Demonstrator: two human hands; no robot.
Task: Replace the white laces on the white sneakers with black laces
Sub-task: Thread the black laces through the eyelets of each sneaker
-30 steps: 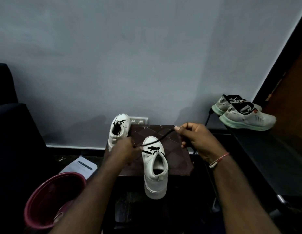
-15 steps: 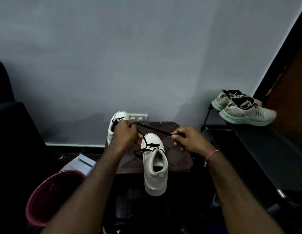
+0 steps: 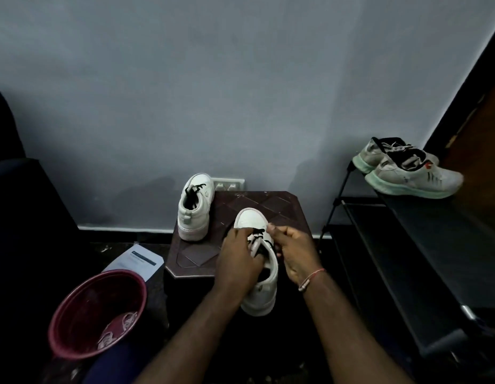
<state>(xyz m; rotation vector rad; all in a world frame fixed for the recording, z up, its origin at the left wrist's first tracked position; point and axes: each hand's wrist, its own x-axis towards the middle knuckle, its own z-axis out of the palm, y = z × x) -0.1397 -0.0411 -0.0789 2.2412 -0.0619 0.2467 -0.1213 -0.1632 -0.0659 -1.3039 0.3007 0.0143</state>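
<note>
- The near sneaker (image 3: pixel 250 218) had a smooth white leather-like upper with a faint sheen on the toe.
- The far sneaker (image 3: pixel 195 210) looked the same, with a matt rubbery sole.
- The black lace (image 3: pixel 258 233) was matt woven cloth.
- The bench (image 3: pixel 271 200) looked like dark brown moulded plastic, diamond-patterned and slightly glossy.
- The bucket (image 3: pixel 72 309) was smooth maroon plastic.
- The sheet (image 3: pixel 137 261) was matt paper.
- The rack (image 3: pixel 335 209) had thin black metal tubes.
- The running shoes (image 3: pixel 415 177) were grey mesh cloth.
- The wall (image 3: pixel 213 92) was matt painted.
</note>
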